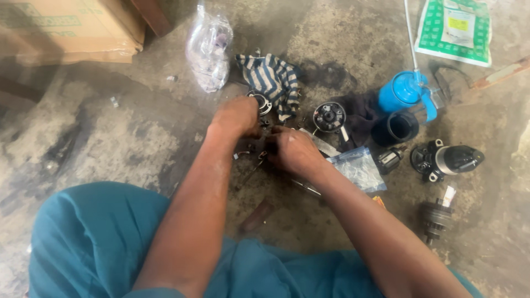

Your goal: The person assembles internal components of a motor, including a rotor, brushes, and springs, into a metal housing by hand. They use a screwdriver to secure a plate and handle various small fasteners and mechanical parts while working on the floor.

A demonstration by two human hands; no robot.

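Left hand [236,117] and right hand [295,153] curled close over small dark metal parts [259,152] on stained concrete floor [138,138]; exact grip unclear. Blue-striped rag [273,80] just beyond.

Two hands [237,117] [295,152], two plastic bags [208,47] [358,168]

Stained concrete floor [138,132] — motor parts [447,160], striped rag [273,77].
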